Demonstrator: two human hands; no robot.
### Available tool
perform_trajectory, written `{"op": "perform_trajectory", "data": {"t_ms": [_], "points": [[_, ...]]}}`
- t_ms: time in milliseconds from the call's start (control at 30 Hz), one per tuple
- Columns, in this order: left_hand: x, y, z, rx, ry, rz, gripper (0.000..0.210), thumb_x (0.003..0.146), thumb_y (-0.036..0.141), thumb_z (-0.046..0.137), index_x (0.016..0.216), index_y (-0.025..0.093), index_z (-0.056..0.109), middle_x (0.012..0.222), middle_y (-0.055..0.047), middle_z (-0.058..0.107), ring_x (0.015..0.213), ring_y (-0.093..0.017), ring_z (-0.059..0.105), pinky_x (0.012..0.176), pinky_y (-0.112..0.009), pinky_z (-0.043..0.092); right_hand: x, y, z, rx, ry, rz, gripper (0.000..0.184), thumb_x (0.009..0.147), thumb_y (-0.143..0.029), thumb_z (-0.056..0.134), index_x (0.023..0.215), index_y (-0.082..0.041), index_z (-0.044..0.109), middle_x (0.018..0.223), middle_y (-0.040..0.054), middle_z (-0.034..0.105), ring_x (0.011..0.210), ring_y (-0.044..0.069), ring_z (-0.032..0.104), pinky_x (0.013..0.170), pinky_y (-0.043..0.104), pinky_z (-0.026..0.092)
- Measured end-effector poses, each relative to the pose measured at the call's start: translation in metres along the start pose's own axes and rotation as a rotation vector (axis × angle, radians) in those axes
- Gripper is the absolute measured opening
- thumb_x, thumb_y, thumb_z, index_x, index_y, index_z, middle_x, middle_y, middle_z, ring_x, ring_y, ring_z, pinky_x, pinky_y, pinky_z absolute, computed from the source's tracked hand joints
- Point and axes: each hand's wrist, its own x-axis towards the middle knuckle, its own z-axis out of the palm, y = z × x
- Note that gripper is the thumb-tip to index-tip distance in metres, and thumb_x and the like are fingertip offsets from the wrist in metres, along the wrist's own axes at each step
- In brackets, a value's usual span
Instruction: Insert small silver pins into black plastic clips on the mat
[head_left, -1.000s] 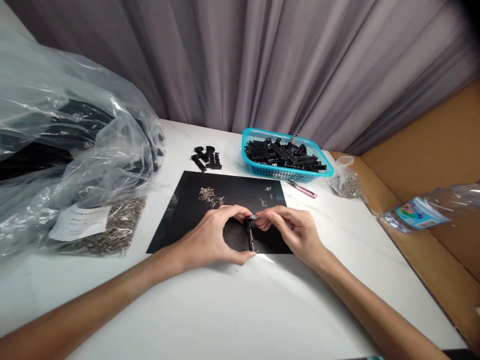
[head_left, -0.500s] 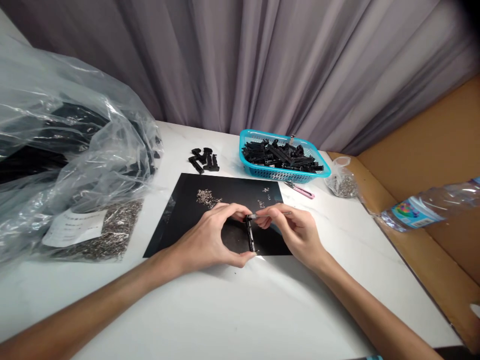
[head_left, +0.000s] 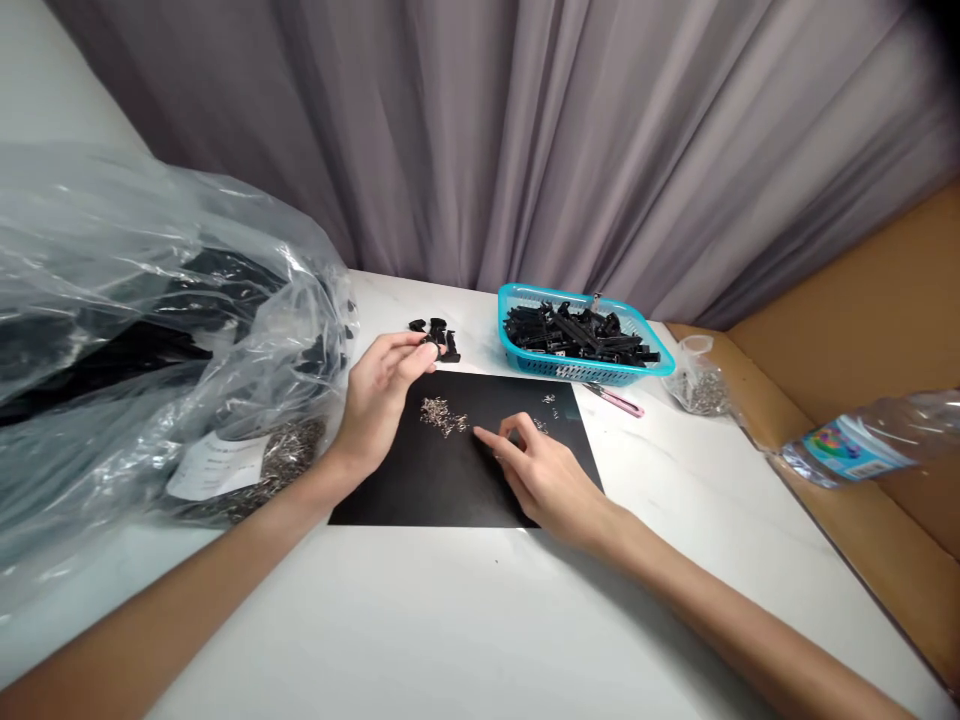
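Note:
My left hand (head_left: 386,395) is raised over the far left of a black mat (head_left: 450,490). Its thumb and fingertips are pinched on a small black plastic part (head_left: 430,341), mostly hidden by the fingers. Just behind lie several loose black plastic parts (head_left: 451,350). My right hand (head_left: 536,465) rests low over the mat, palm down, index finger stretched out and the other fingers bent; I see nothing held in it. Its index fingertip is beside a scattered pile of tiny metal pieces (head_left: 436,412). A few more metal pieces (head_left: 550,399) lie beyond that hand.
A blue basket (head_left: 585,372) full of black parts stands at the back. Beside it are a pink-handled cutter (head_left: 622,402) and a small bag of metal pieces (head_left: 705,390). Large clear plastic bags (head_left: 247,230) cover the left side; a plastic bottle (head_left: 862,440) lies at right.
My hands have parted. The left moved up and away to the loose black parts; the right left the long black part and thin tool, now not visible, and its index finger stretched toward the metal pile.

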Motion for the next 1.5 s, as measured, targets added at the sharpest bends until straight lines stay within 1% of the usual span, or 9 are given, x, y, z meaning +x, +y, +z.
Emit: {"op": "perform_trajectory", "data": {"t_ms": [233,400,567,667,867,1000,1200,1367,1500], "points": [[-0.003,-0.002,-0.001,0.011,-0.017,-0.008,0.044,0.081,0.051,0.076,0.107,0.017,0.065,0.106,-0.008,0.074,0.102,-0.025,0.069,0.098,-0.040,0.051,0.021,-0.018,-0.003,-0.095,-0.060,-0.042,0.046,0.108,-0.032,0.042,0.152,-0.021,0.046,0.123,0.0142,0.051,0.086,0.020,0.063,0.076,0.040,0.060],[-0.005,-0.007,-0.001,0.064,-0.035,0.005,0.045,0.081,0.049,0.077,0.109,0.017,0.065,0.106,-0.008,0.074,0.102,-0.023,0.068,0.095,-0.037,0.051,0.028,-0.026,0.006,-0.094,-0.069,-0.113,0.042,0.107,-0.025,0.042,0.147,-0.016,0.051,0.123,0.0154,0.053,0.095,0.023,0.064,0.084,0.040,0.058],[-0.006,-0.009,-0.002,0.092,-0.058,0.017,0.045,0.081,0.049,0.078,0.110,0.017,0.064,0.108,-0.007,0.072,0.101,-0.022,0.067,0.092,-0.036,0.051,0.037,-0.020,0.010,0.005,0.027,-0.045,0.020,0.104,-0.017,0.048,0.117,-0.017,0.063,0.116,0.0109,0.060,0.089,0.019,0.065,0.076,0.033,0.056],[-0.006,-0.007,-0.002,0.102,-0.060,0.027,0.045,0.081,0.049,0.078,0.110,0.018,0.064,0.108,-0.007,0.072,0.100,-0.022,0.066,0.093,-0.036,0.051,0.041,-0.015,0.008,0.079,0.082,-0.007,0.017,0.104,-0.014,0.048,0.107,-0.020,0.064,0.108,0.0068,0.064,0.090,0.018,0.066,0.076,0.030,0.054],[-0.009,-0.002,-0.001,0.134,-0.090,0.039,0.042,0.081,0.046,0.077,0.110,0.018,0.064,0.107,-0.006,0.071,0.096,-0.020,0.066,0.091,-0.035,0.051,0.032,-0.014,0.009,-0.004,0.030,-0.071,0.031,0.107,-0.032,0.049,0.132,-0.022,0.064,0.117,0.0101,0.062,0.094,0.021,0.066,0.078,0.035,0.056],[-0.011,-0.006,-0.001,0.163,-0.117,0.032,0.041,0.082,0.046,0.077,0.111,0.020,0.063,0.108,-0.004,0.071,0.094,-0.020,0.068,0.090,-0.035,0.053,0.031,-0.014,0.007,-0.062,-0.019,-0.130,0.034,0.107,-0.030,0.048,0.135,-0.022,0.064,0.121,0.0113,0.064,0.096,0.023,0.066,0.082,0.038,0.056],[-0.014,-0.011,0.003,0.230,-0.163,0.050,0.039,0.080,0.043,0.078,0.108,0.021,0.063,0.105,-0.004,0.071,0.095,-0.021,0.068,0.092,-0.037,0.053,0.044,-0.008,0.002,0.058,0.101,-0.001,0.015,0.103,-0.020,0.054,0.106,-0.023,0.069,0.109,0.0049,0.069,0.089,0.018,0.068,0.074,0.029,0.051],[-0.012,-0.013,0.000,0.292,-0.184,0.098,0.040,0.081,0.044,0.078,0.111,0.022,0.062,0.106,-0.004,0.071,0.096,-0.021,0.068,0.093,-0.038,0.054,0.038,-0.001,-0.008,0.215,0.136,0.109,0.009,0.102,-0.024,0.055,0.099,-0.022,0.064,0.098,0.0021,0.067,0.073,0.014,0.059,0.064,0.026,0.043],[-0.011,-0.016,-0.006,0.482,-0.330,0.301,0.052,0.073,0.044,0.083,0.116,0.022,0.063,0.109,-0.006,0.072,0.105,-0.027,0.066,0.100,-0.046,0.050,0.020,0.005,-0.018,0.395,0.177,0.236,0.011,0.101,-0.030,0.057,0.100,-0.022,0.064,0.092,0.0012,0.066,0.066,0.013,0.051,0.061,0.026,0.040]]}}
